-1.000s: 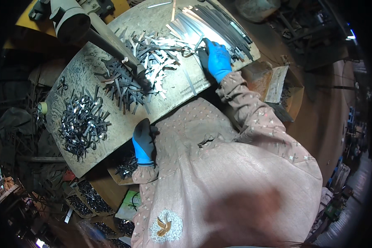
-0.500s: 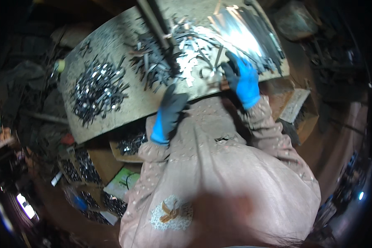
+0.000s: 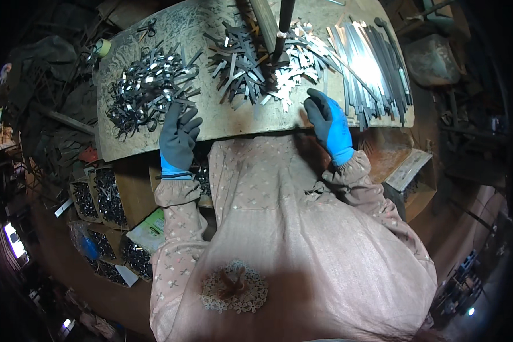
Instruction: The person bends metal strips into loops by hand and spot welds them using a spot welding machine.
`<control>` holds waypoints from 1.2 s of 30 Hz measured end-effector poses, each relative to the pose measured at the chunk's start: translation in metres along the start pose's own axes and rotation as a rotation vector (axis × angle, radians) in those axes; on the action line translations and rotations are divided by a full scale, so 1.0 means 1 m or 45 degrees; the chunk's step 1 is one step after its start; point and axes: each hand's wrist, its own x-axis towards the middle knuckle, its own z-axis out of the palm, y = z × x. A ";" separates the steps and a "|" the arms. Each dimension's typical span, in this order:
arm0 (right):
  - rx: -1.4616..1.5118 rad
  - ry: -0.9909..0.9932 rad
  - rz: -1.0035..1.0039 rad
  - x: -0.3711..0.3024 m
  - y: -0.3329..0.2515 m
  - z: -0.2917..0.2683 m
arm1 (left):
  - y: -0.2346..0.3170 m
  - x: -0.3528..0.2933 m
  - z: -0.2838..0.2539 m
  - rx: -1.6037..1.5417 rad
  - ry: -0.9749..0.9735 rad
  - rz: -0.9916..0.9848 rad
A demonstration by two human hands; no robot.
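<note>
My left hand (image 3: 178, 139), in a grey and blue work glove, is at the near edge of a pile of dark shiny bent metal pieces (image 3: 145, 85) on the left of the worktable (image 3: 211, 122). Its fingers are spread, and I see nothing held in them. Over the table's front edge, my right hand (image 3: 329, 122), gloved alike, has its thumb and fingers apart with nothing visible between them. Ahead of it lies a loose heap of short flat metal strips (image 3: 242, 65). Long flat strips (image 3: 362, 71) lie side by side at the right.
A dark upright rod (image 3: 285, 25) and a slanted bar (image 3: 263, 25) stand over the middle heap. A tape roll (image 3: 102, 47) sits at the far left corner. Boxes of metal pieces (image 3: 109, 196) stand below left; an open carton (image 3: 419, 191) is below right.
My left hand has moved left from mid-table to the bent-piece pile, and its fingers have spread. My right hand stays near the front edge. The whole view has shifted somewhat.
</note>
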 end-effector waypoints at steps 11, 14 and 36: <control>-0.386 0.151 0.113 0.013 0.045 -0.021 | -0.078 -0.046 0.072 0.402 -0.370 -0.143; -0.621 0.262 -0.132 0.033 0.078 -0.052 | -0.086 -0.043 0.072 0.267 -0.300 -0.299; -1.616 0.218 -0.567 0.058 0.054 -0.098 | -0.098 -0.045 0.042 -0.317 -0.110 -0.473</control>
